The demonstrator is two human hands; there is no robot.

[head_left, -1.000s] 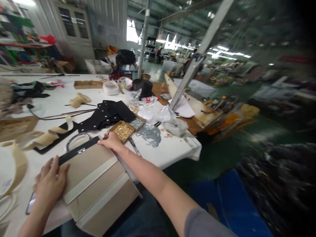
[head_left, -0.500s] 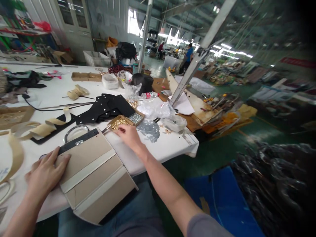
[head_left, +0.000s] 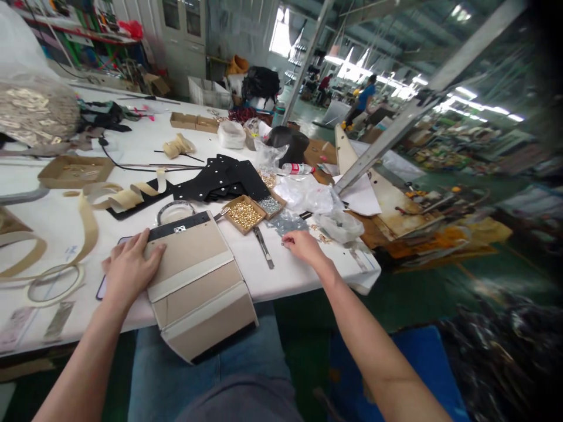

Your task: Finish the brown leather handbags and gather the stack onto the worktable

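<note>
Fingers of the left hand (head_left: 129, 266) lie flat and spread on the tan panel (head_left: 196, 281) overhanging the table's (head_left: 303, 275) near edge. Right hand (head_left: 303, 245), near that edge, seems to pinch something small; I cannot tell what.

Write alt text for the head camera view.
A person's left hand presses flat on a tan folded bag panel at the white table edge, while the right hand reaches toward small metal pieces beside a tray of gold studs.
</note>
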